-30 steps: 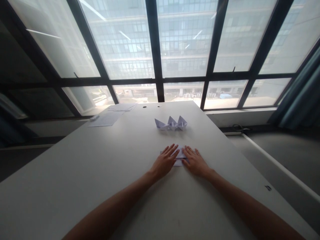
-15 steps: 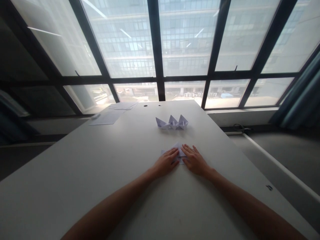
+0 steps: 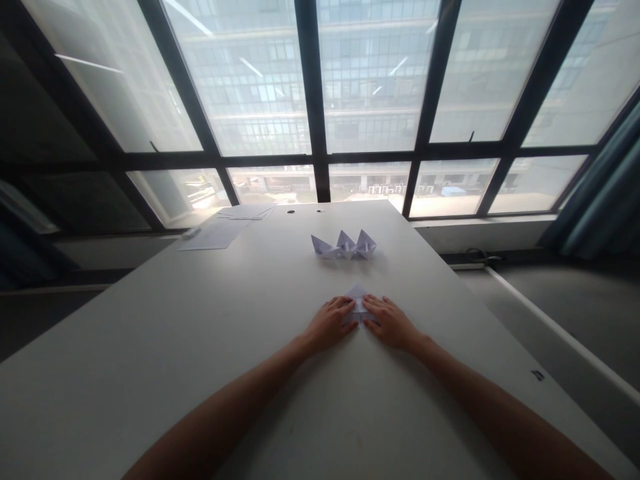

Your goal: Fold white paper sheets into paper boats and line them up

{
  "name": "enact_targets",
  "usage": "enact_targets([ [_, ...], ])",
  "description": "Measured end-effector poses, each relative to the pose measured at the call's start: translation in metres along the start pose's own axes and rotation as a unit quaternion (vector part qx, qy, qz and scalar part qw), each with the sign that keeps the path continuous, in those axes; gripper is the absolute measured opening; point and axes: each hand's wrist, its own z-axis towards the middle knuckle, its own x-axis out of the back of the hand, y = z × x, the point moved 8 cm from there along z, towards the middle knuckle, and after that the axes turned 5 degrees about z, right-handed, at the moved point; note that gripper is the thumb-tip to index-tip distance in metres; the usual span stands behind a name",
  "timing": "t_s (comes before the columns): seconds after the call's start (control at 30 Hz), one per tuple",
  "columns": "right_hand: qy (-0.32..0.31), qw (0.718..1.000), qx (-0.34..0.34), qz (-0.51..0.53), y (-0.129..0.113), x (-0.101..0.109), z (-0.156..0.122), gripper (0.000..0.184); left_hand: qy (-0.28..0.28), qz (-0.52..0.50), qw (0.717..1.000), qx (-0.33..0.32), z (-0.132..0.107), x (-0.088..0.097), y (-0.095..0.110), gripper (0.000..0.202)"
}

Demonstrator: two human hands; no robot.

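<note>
A folded sheet of white paper (image 3: 357, 292) lies on the table, its peak pointing away from me. On its left part rests my left hand (image 3: 330, 323), palm down with fingers stretched toward the middle. My right hand (image 3: 389, 323) lies flat across the right part, thumb and fingers apart. Both hands press on the paper without gripping it, and they cover most of its sides. Only the peak and a narrow middle strip show between the fingertips.
Beyond my hands, several folded paper boats (image 3: 345, 247) stand in a row on the white table (image 3: 200, 353). Loose white sheets (image 3: 213, 235) lie at the far left. A small dark mark (image 3: 537, 375) is near the right edge. Tall windows rise behind.
My right hand's fingers have slid slightly down and closer together on the paper. The left hand has shifted a little outward, covering the left corner that showed before.
</note>
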Motion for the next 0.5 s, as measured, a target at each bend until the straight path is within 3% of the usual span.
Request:
enact_targets([
  [0.37, 0.061, 0.998, 0.019, -0.024, -0.012, 0.019, 0.000, 0.028, 0.035, 0.044, 0.998, 0.041, -0.001, 0.014, -0.007, 0.031],
  [0.5, 0.094, 0.995, 0.016, -0.029, -0.011, 0.028, -0.002, 0.032, 0.048, 0.063, 0.995, 0.059, -0.002, 0.021, -0.008, 0.028],
])
